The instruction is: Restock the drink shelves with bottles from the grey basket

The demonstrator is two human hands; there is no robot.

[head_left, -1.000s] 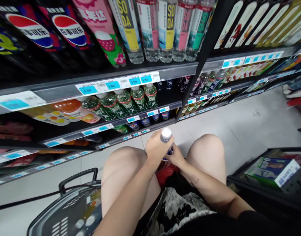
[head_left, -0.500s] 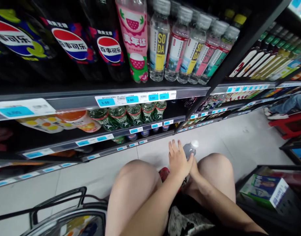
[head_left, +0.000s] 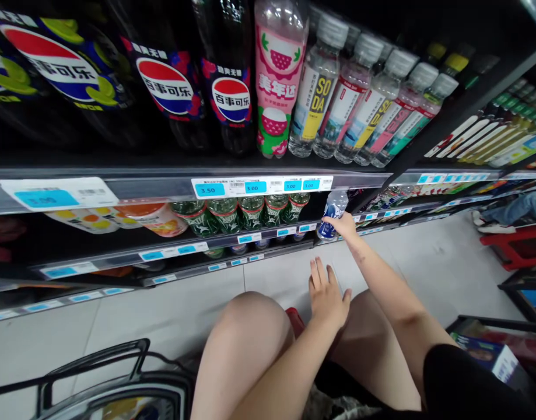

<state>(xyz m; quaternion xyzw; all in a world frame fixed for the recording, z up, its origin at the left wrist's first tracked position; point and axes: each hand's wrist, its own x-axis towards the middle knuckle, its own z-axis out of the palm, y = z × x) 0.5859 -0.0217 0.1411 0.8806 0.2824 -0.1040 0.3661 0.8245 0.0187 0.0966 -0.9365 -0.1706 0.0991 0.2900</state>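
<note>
My right hand is wrapped round a clear drink bottle with a blue label. It holds the bottle nearly upright at the right end of the second shelf, just beside a row of green-capped-looking dark green bottles. Over my knees, my left hand hangs with its fingers apart and nothing in it. Above the held bottle, soda water bottles and a pink bottle stand on the upper shelf, with dark cola bottles to their left.
Price tags line the shelf edge. A black-framed basket or cart stands at lower left. A red stool with a seated person's legs is at far right. Boxed goods lie at lower right.
My right hand has left my left hand and carried the bottle from between my knees forward and up to the second shelf. My left hand stays over my lap, now empty.
</note>
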